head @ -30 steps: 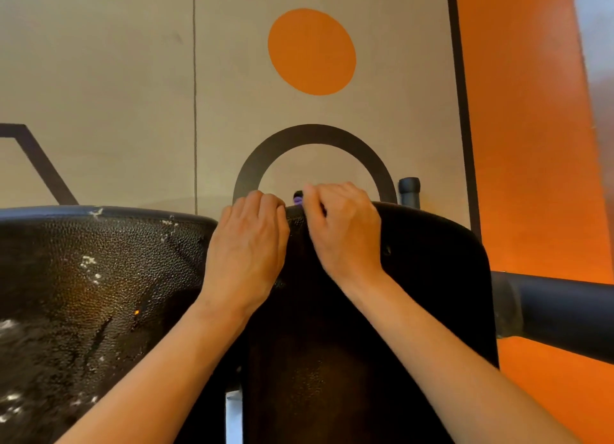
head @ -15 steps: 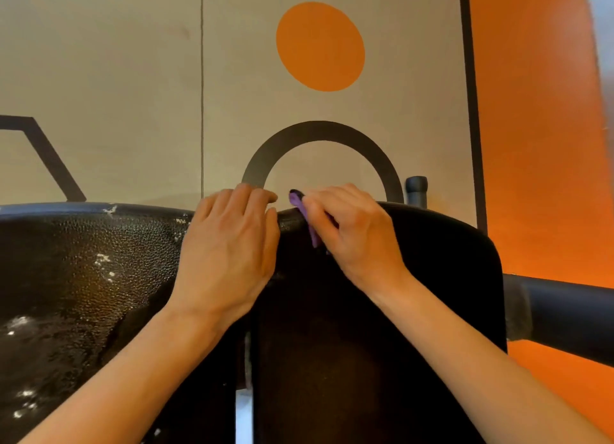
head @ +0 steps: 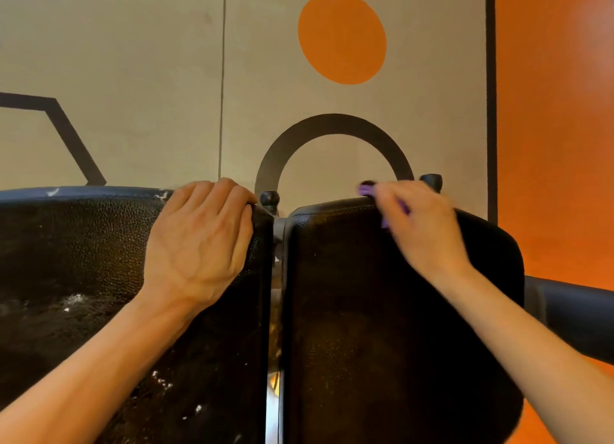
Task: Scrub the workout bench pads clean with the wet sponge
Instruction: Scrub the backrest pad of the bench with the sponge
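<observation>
Two black bench pads stand side by side, parted by a narrow gap: the left pad [head: 83, 261], wet and flecked with white foam, and the right pad [head: 382, 327], darker and nearly free of foam. The left hand [head: 199, 241] grips the top right corner of the left pad, fingers curled over its upper edge. The right hand [head: 422, 231], blurred, lies on the top edge of the right pad and holds the purple sponge [head: 367, 189]; only a small part of the sponge shows beyond the fingertips at the pad's upper edge, with another purple sliver beneath the fingers. How firmly the fingers close on it cannot be told through the blur. A round black knob [head: 269, 198] rises in the gap between the pads, just beside the left hand's fingers. A black post cap [head: 431, 181] shows behind the right pad's top edge. A dark padded bar [head: 571, 320] juts out from the right pad's right edge. The floor [head: 133, 61] behind is beige with an orange dot [head: 342, 38], a black arc [head: 335, 124] and an orange area [head: 555, 111] at right.
</observation>
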A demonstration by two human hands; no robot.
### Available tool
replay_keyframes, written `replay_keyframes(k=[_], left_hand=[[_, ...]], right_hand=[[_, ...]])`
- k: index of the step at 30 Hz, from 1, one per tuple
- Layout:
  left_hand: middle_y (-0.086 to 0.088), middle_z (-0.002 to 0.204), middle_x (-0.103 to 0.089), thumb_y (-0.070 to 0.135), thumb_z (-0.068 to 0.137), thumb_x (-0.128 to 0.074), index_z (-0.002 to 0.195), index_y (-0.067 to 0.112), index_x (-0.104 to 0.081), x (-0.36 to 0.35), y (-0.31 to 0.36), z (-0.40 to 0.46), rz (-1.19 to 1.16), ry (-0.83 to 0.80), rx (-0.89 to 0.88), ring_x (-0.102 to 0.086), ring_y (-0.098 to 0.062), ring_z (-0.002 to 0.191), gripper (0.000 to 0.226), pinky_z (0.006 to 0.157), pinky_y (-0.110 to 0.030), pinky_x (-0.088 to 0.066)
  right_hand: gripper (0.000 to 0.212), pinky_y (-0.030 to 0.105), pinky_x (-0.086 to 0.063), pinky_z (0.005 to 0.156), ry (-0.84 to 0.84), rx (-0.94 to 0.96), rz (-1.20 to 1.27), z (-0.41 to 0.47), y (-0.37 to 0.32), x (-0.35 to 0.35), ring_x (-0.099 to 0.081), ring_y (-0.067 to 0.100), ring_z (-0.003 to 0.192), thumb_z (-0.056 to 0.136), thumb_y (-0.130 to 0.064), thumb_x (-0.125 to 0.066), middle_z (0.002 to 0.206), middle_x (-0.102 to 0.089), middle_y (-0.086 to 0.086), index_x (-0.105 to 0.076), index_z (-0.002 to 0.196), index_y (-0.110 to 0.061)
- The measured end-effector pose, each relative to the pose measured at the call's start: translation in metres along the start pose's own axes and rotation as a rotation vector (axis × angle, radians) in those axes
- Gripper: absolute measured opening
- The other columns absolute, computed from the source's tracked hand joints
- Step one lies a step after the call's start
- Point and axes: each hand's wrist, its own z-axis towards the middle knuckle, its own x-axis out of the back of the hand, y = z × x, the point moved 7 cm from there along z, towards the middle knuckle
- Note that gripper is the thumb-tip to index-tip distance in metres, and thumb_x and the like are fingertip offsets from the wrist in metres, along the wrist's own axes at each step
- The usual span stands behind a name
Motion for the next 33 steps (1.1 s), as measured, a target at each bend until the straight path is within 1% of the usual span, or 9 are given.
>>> replay_keyframes(k=[2, 3, 8, 11, 16, 18, 21, 28, 33], left_hand=[[-0.006, 0.092, -0.06, 0.025, 0.1, -0.031, 0.102, 0.011, -0.061, -0.001, 0.001, 0.0, 0.014, -0.009, -0.009, -0.057, -0.028, 0.083, 0.033, 0.085, -0.041, -0.039], [-0.006, 0.092, -0.059, 0.025, 0.1, -0.03, 0.102, 0.012, -0.06, -0.002, 0.001, 0.0, 0.015, -0.01, -0.014, -0.057, -0.027, 0.083, 0.033, 0.085, -0.041, -0.039], [-0.008, 0.091, -0.058, 0.024, 0.101, -0.032, 0.102, 0.01, -0.06, 0.0, 0.001, -0.001, 0.027, 0.023, -0.042, -0.055, -0.027, 0.082, 0.031, 0.083, -0.04, -0.04], [-0.007, 0.09, -0.058, 0.023, 0.102, -0.031, 0.1, 0.01, -0.059, 0.0, 0.002, -0.002, 0.035, 0.045, -0.048, -0.054, -0.027, 0.081, 0.031, 0.082, -0.04, -0.04], [-0.008, 0.092, -0.058, 0.021, 0.103, -0.028, 0.101, 0.009, -0.059, 0.001, 0.002, -0.004, 0.052, 0.091, -0.055, -0.054, -0.027, 0.082, 0.033, 0.085, -0.041, -0.041], [-0.007, 0.094, -0.058, 0.022, 0.103, -0.028, 0.102, 0.01, -0.058, -0.001, 0.002, -0.003, 0.059, 0.073, -0.054, -0.054, -0.027, 0.085, 0.033, 0.087, -0.04, -0.04], [-0.006, 0.095, -0.058, 0.024, 0.103, -0.026, 0.102, 0.012, -0.057, -0.003, 0.0, -0.002, 0.058, 0.077, -0.039, -0.054, -0.026, 0.086, 0.033, 0.088, -0.039, -0.038], [-0.006, 0.095, -0.059, 0.023, 0.102, -0.028, 0.102, 0.012, -0.057, -0.002, 0.0, -0.003, 0.039, 0.127, -0.052, -0.054, -0.027, 0.089, 0.032, 0.089, -0.038, -0.036], [-0.007, 0.097, -0.058, 0.025, 0.102, -0.025, 0.103, 0.012, -0.057, -0.005, -0.001, -0.004, 0.046, 0.115, -0.065, -0.053, -0.027, 0.09, 0.034, 0.09, -0.039, -0.036]], right_hand=[[0.037, 0.037, -0.049, 0.085, 0.141, -0.258, 0.035, -0.008, 0.018, 0.01, -0.053, 0.003, 0.078, 0.101, -0.035, -0.04, 0.073, -0.058, -0.013, -0.057, 0.069, -0.028], [0.034, 0.036, -0.049, 0.087, 0.194, -0.252, 0.01, -0.008, 0.004, 0.002, -0.053, 0.003, 0.079, 0.1, -0.034, -0.041, 0.074, -0.057, -0.014, -0.056, 0.07, -0.029], [0.03, 0.026, -0.042, 0.08, 0.073, 0.207, -0.116, -0.005, -0.092, -0.056, -0.053, 0.009, 0.074, 0.097, -0.027, -0.049, 0.073, -0.062, -0.006, -0.065, 0.074, -0.018], [0.027, 0.03, -0.047, 0.076, 0.002, 0.19, -0.136, 0.001, -0.088, -0.053, -0.057, 0.011, 0.078, 0.095, -0.034, -0.051, 0.078, -0.067, -0.005, -0.069, 0.08, -0.019], [0.029, 0.039, -0.031, 0.115, 0.032, 0.375, -0.272, -0.04, -0.098, -0.065, -0.048, 0.024, 0.13, 0.096, -0.021, -0.053, 0.128, -0.061, 0.004, -0.064, 0.121, -0.011], [0.037, 0.042, -0.02, 0.121, 0.002, 0.457, -0.351, -0.073, -0.089, -0.071, -0.03, 0.025, 0.144, 0.097, -0.016, -0.053, 0.146, -0.048, 0.005, -0.054, 0.134, -0.011], [0.04, 0.041, -0.021, 0.121, -0.078, 0.549, -0.352, -0.122, -0.08, -0.081, -0.025, 0.023, 0.146, 0.096, -0.014, -0.058, 0.15, -0.042, 0.006, -0.053, 0.136, -0.01], [0.035, 0.044, -0.017, 0.121, 0.091, 0.254, -0.325, -0.049, -0.102, -0.076, -0.03, 0.029, 0.144, 0.1, -0.018, -0.046, 0.144, -0.049, 0.011, -0.057, 0.13, -0.004], [0.041, 0.043, -0.027, 0.118, -0.17, 0.429, -0.36, -0.196, -0.085, -0.107, -0.019, 0.022, 0.148, 0.095, -0.017, -0.051, 0.152, -0.04, 0.004, -0.053, 0.136, -0.011]])
